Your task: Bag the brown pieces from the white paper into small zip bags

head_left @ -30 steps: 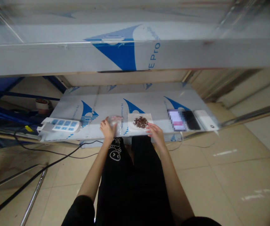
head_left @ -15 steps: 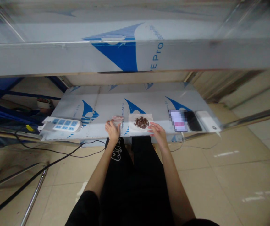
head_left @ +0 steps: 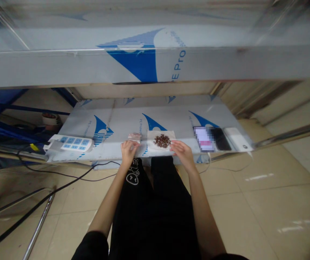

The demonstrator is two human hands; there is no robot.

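Observation:
A pile of small dark brown pieces (head_left: 162,141), too small to name surely, lies on a square white sheet (head_left: 152,147). My right hand (head_left: 182,151) is at the sheet's right edge, its fingers stretched toward the pile. No held piece shows in it. Left of the sheet lies a small clear plastic bag (head_left: 134,136) with a reddish tint. My left hand (head_left: 128,150) is at its near side, thumb and fingers closed together, seemingly on the bag's near edge. The fingertips are small and partly blurred.
The film-covered shelf (head_left: 122,112) carries a white power strip (head_left: 75,143) at left. On the right lie a phone with a lit screen (head_left: 204,139), a dark phone (head_left: 221,139) and a white box-like device (head_left: 236,139). An upper shelf (head_left: 76,66) overhangs the back. Cables (head_left: 87,177) hang in front.
My left hand has drawn back slightly from over the plastic bag, and its fingers have come together. My right hand has stayed by the pile, its fingers drawn a little closer together.

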